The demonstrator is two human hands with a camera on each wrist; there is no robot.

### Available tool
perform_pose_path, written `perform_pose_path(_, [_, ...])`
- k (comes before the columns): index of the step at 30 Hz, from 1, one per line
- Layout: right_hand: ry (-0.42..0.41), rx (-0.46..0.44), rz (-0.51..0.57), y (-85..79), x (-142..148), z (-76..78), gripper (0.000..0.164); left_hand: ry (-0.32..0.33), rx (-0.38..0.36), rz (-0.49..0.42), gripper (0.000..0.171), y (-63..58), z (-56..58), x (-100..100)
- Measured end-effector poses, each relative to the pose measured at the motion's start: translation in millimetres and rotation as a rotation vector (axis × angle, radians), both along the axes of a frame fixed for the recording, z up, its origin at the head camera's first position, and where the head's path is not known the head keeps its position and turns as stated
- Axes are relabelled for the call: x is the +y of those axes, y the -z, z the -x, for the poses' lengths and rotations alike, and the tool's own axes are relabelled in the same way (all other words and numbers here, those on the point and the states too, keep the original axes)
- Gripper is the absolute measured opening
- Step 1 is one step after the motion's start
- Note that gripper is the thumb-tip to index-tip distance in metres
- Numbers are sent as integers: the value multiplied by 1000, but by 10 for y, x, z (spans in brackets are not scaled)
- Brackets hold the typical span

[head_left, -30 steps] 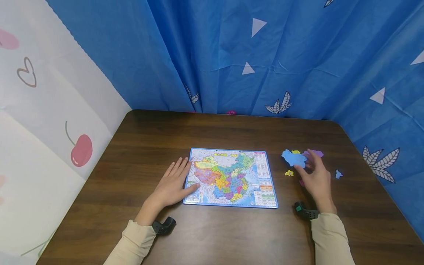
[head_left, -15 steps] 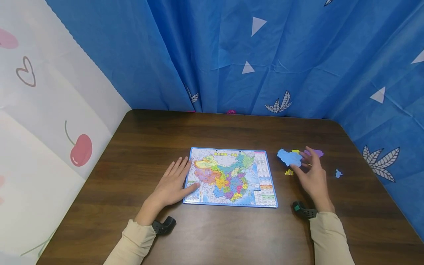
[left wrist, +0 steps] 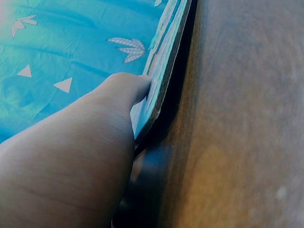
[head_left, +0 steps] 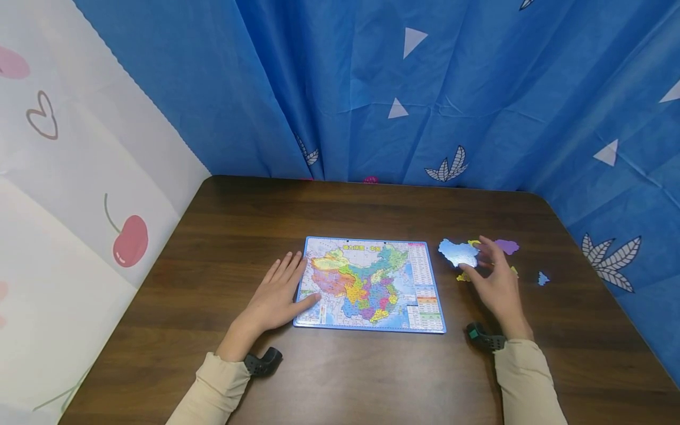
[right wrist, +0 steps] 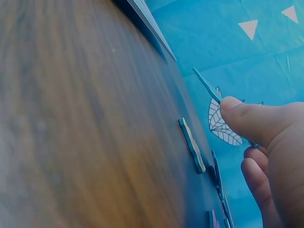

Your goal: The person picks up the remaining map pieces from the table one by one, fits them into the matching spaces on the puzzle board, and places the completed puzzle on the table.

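The dark wood-grain tabletop point(head_left: 366, 378) carries the map board point(head_left: 419, 283); to the board's right lie a purple piece point(head_left: 506, 246), yellow pieces point(head_left: 463, 276) and, farthest out, a small blue piece point(head_left: 542, 278).

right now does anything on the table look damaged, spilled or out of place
Nothing looks damaged or spilled. The map board lies flat; the purple piece and small blue piece lie loose to its right, seemingly ordinary for a puzzle. The right hand holds a bigger blue piece.

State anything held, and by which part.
The right hand pinches the blue piece by its right edge in the head view; the left hand just touches the map board.
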State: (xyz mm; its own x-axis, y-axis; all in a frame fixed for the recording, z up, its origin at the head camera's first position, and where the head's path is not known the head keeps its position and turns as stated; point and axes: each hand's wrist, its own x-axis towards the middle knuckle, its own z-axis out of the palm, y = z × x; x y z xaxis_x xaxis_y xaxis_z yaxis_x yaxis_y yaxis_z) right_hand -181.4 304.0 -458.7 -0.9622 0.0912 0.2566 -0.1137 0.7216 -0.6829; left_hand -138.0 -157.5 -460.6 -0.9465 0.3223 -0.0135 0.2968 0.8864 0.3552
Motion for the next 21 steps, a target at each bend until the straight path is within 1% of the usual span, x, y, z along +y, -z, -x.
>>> perform_pose_path(11, [-7,1,-26,14,-95,12,73,-1,-4,-4,94,14,7,-3])
perform_pose_path(21, [-40,57,-28,43,-167,17,70,-1,-5,1,95,29,9,-3])
